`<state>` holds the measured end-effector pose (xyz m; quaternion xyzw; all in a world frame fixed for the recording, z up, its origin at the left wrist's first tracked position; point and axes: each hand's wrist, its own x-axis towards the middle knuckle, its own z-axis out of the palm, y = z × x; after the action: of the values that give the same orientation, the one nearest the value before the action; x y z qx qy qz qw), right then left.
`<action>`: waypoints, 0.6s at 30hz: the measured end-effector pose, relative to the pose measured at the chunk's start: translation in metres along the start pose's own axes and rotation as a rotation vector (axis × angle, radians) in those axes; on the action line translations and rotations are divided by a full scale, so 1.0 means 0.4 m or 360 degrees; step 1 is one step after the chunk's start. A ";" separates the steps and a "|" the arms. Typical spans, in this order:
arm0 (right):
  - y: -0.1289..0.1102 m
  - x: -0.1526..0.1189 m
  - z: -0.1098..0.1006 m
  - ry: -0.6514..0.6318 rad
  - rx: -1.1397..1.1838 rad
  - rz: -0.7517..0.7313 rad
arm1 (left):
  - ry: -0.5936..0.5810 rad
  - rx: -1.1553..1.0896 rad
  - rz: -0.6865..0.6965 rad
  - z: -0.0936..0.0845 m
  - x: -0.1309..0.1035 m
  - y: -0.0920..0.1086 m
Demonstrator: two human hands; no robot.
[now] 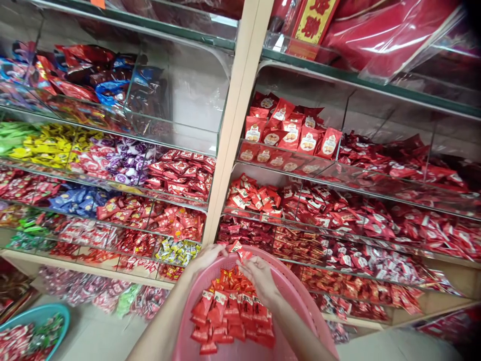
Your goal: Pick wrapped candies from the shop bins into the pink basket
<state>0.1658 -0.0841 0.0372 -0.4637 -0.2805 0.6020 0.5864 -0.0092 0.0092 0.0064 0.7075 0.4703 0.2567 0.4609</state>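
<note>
A pink plastic basket [296, 296] stands low in front of the shelves, with red and cream wrapped packets [235, 313] lying in it. Over its far rim, my right hand [257, 275] has its fingers closed on one red and cream packet [240, 250]. My left hand [208, 257] is at the left part of the same rim, beside that packet; its fingertips are blurred, and whether they grip anything cannot be made out.
Glass-fronted shelves hold wrapped sweets [180, 173] on the left and red packets [291, 133] on the right, split by a wooden upright [233, 120]. A turquoise basket [64, 321] of sweets is at the lower left.
</note>
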 end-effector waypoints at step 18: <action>0.052 0.002 0.001 -0.0082 -0.0128 0.0203 | -0.0093 0.0077 0.0237 0.006 0.014 -0.033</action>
<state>0.1563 -0.0866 0.0188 -0.4882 -0.2894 0.6380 0.5204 -0.0105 0.0151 -0.0071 0.7586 0.4087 0.2582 0.4368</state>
